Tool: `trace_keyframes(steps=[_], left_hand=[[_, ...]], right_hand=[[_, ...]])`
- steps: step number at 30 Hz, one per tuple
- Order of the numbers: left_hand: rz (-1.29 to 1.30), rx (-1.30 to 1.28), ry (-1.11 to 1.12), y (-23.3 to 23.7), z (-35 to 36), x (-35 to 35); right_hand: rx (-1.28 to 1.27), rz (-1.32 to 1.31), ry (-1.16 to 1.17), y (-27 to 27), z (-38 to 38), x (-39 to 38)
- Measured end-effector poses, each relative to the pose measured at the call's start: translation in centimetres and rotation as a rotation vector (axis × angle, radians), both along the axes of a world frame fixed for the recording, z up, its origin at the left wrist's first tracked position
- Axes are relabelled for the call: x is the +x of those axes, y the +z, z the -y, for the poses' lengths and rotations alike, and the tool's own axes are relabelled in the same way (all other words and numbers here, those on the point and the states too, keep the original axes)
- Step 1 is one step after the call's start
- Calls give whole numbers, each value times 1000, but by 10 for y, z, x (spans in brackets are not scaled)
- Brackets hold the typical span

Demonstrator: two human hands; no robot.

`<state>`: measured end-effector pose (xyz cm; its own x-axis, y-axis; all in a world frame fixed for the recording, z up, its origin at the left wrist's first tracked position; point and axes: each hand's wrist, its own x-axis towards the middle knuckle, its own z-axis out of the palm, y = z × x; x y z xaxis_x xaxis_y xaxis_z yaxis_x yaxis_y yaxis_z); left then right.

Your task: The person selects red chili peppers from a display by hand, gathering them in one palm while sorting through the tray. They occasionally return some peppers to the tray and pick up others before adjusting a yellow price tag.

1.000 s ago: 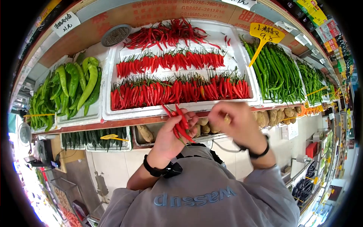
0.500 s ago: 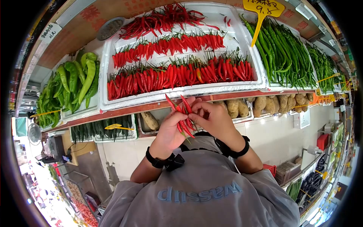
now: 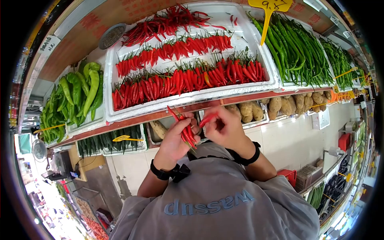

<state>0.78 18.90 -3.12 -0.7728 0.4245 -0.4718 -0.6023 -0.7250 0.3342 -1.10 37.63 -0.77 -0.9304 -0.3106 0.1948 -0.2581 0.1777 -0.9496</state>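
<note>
My left hand [image 3: 176,140] is closed around several red chili peppers [image 3: 187,133], their tips and stems sticking out past the fingers. Beside it, my right hand [image 3: 228,126] pinches a single red chili pepper [image 3: 209,119], slightly blurred. Both hands are in front of the near edge of a white foam box [image 3: 192,97]. Inside that box, red chilies lie in two neat rows, the front row [image 3: 180,82] being the fuller, with a loose heap [image 3: 164,25] behind them.
Green peppers [image 3: 82,90] fill a box at the left, and long green chilies [image 3: 294,50] one at the right under a yellow price sign [image 3: 270,6]. Potatoes [image 3: 286,106] and dark green vegetables [image 3: 120,140] sit on the lower shelf. A round metal dish [image 3: 112,36] stands behind.
My right hand has moved apart from my left, taking one chili out of the bunch. The left hand has shifted slightly left with the others.
</note>
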Motion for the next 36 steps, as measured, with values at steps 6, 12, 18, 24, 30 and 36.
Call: trace_keyframes(steps=[6, 12, 18, 24, 30, 36], left_hand=[[68, 239, -252, 3, 4, 1], [-15, -11, -143, 17, -7, -4], [-273, -136, -24, 38, -16, 3], [-240, -136, -1, 45, -13, -9], [-169, -16, 42, 38, 3, -16], [-153, 4, 36, 46, 11, -11]], right_hand=[[295, -734, -83, 7, 10, 0], [366, -706, -61, 12, 6, 2], [178, -374, -22, 51, -9, 20], [485, -432, -43, 59, -16, -4], [417, -317, -259, 47, -71, -160], [858, -14, -437, 19, -98, -264]])
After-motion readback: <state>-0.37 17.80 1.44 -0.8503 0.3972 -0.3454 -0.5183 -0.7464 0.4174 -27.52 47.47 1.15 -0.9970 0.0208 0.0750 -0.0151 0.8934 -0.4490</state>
